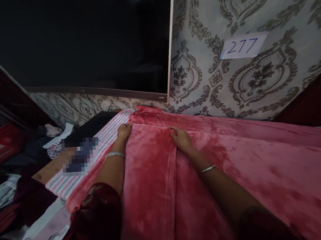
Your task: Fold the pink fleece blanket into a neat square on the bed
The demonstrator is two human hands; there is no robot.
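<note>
A plush pink-red blanket (150, 171) spreads across the surface in front of me, with a narrow strip folded over at its left part. My left hand (124, 132) pinches the far left corner of that folded strip, thumb on top. At the strip's far right corner, my right hand (181, 138) grips the same edge between thumb and fingers. The edge runs fairly straight between both hands. Beyond them lies more of the blanket, bunched near the wall. Under its left side shows a striped pink, grey and white cloth (109, 129).
A large dark television (96, 40) hangs on the patterned wall (202, 85). A paper marked 277 (243, 46) is stuck to the wall. At left are a blurred-out item (79, 156), a brown board (50, 166), piled clothes (25, 186) and a red bag (4, 144).
</note>
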